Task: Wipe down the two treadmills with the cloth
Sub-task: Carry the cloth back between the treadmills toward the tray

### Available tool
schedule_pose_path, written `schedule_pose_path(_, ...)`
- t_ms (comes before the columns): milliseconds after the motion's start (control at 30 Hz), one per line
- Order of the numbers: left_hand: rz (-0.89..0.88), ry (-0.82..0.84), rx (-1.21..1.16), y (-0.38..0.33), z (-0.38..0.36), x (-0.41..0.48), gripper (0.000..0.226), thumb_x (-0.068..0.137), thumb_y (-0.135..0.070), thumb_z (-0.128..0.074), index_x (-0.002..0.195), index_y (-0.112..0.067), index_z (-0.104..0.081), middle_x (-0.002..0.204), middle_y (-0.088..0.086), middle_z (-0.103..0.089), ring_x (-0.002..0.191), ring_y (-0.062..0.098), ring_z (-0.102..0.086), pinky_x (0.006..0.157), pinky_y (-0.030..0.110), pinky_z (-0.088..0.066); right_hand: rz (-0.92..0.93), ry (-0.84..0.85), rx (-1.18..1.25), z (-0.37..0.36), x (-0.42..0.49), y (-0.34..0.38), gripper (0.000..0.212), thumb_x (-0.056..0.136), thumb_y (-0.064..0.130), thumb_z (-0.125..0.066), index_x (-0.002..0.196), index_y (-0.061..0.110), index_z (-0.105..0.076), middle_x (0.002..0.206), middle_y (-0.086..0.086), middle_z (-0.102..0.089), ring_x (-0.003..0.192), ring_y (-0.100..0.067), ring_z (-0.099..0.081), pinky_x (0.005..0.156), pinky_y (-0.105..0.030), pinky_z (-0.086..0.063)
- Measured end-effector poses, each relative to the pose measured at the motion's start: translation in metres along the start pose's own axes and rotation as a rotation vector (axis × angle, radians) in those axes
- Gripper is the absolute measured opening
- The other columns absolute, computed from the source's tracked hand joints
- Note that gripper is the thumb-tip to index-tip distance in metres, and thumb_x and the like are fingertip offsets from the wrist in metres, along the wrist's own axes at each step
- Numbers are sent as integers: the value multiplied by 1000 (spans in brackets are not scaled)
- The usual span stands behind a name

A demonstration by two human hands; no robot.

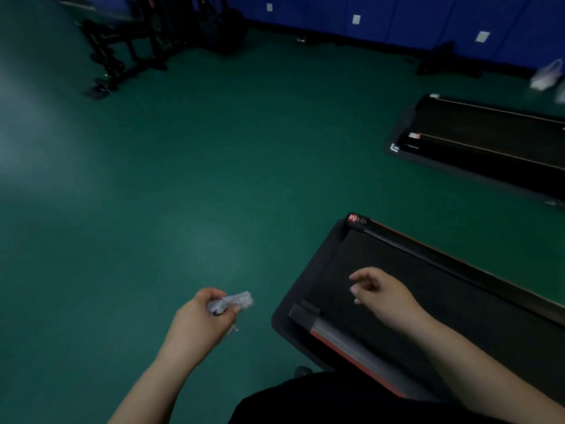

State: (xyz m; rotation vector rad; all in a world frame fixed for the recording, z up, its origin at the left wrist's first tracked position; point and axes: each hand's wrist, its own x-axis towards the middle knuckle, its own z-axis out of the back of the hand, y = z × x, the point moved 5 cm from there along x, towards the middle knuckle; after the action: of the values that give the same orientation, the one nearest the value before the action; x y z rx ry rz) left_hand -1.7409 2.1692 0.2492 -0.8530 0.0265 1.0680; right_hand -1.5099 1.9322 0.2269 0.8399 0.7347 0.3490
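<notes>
Gripping a small crumpled whitish cloth [237, 300], the left hand [203, 313] hung over the green floor [183, 179], left of the near treadmill [443, 286]. Fingers and thumb were curled round the wad, with one end sticking out past the thumb. The cloth looked shiny; its material was hard to judge in the dim, blurred frame. It touched neither treadmill.

Right hand [382, 293]: over the near treadmill's black belt, close to its end, fingers loosely bent, nothing in them. Could not tell whether the fingertips touched the belt or were just above it.

Near treadmill: black deck, red-edged side rails, a red-marked corner cap with unreadable markings. Its right part ran out of frame. The right forearm and dark clothing [336, 402] at the bottom edge covered part of its near side.

Far treadmill [489, 142]: well apart, upper right, flat on the floor, black with thin pale lines along it, cut off by the right edge. Pale labels at its end were too blurred to read.

Background: blue panelled wall [397, 19] with small pale tags. A black exercise frame [122, 44] stood top left, its details lost in shadow. A whitish smeared object [547, 76] sat at the right edge near the far treadmill; not identifiable.
</notes>
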Motion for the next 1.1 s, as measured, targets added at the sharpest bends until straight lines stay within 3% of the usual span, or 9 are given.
schedule_pose_path(133, 30, -87, -36, -10, 42, 64, 21, 81, -31, -71, 99, -25, -61, 81, -11, -67, 73, 6, -61, 55, 23, -43, 18, 49, -26, -15, 65, 46, 11, 92, 22, -60, 97, 31, -58, 97, 3, -64, 89, -18, -66, 67, -25, -49)
schedule_pose_path(367, 62, -53, -44, -12, 76, 176, 21, 81, -29, -71, 99, -24, -61, 81, -10, -67, 72, 7, -62, 55, 23, -44, -2, 58, -30, -48, 167, 104, 12, 91, 21, -61, 98, 31, -59, 95, 4, -65, 89, -14, -66, 64, -22, -43)
schedule_pose_path(700, -130, 111, 104, -85, 152, 410, 22, 83, -31, -66, 103, -26, -61, 85, -11, -67, 76, 7, -63, 60, 24, -48, -83, -148, 121, -76, 315, 202, 14, 89, 15, -63, 97, 27, -61, 88, 2, -66, 83, -18, -69, 68, -24, -46)
schedule_pose_path(933, -243, 242, 207, -170, 138, 522, 28, 85, -34, -65, 111, -28, -56, 93, -11, -65, 78, 6, -62, 64, 26, -52, -195, -283, 178, -35, 375, 207, 16, 88, 16, -64, 95, 30, -62, 87, 5, -67, 83, -17, -69, 79, -31, -50)
schedule_pose_path(1100, -293, 305, 236, -245, 94, 593, 30, 85, -33, -65, 112, -27, -56, 93, -11, -64, 80, 7, -62, 67, 28, -52, -274, -371, 240, 21, 433, 192, 14, 88, 12, -63, 97, 23, -63, 81, 1, -69, 78, -17, -70, 70, -26, -47)
